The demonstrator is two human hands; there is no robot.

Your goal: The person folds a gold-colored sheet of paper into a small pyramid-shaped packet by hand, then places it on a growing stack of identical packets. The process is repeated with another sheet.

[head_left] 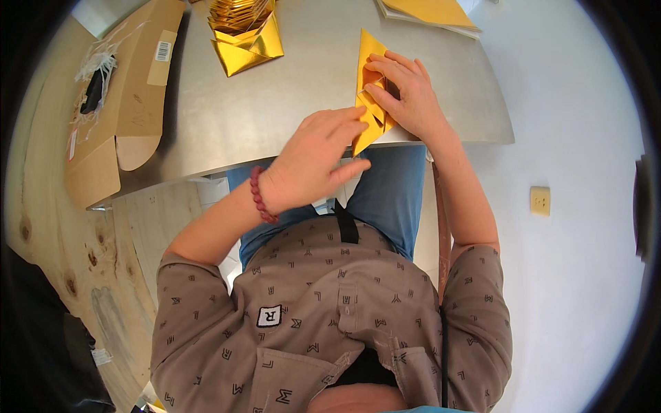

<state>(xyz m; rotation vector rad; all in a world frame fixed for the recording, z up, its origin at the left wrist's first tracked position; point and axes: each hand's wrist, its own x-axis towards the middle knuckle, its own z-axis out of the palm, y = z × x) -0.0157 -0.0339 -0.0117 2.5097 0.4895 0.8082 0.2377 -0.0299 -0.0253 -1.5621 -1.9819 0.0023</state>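
A partly folded sheet of gold foil paper [365, 56] lies near the table's front edge, with long pointed ends at the far and near sides. My right hand [413, 96] grips its right side, fingers bent over the folds and thumb against the paper. From the left, my left hand [313, 155] reaches in with fingers stretched out and thumb well apart. Its fingertips are at the near end of the paper; whether they press on it I cannot tell. Farther left stands a bundle of folded gold pieces [253, 51], nested tightly into one another.
The metal table [310, 76] has a curved front edge. At the left is an open cardboard box [141, 89] with white shreds and something black by it. A stack of gold sheets [434, 12] lies at the far right. A wall socket [540, 201] is on the right.
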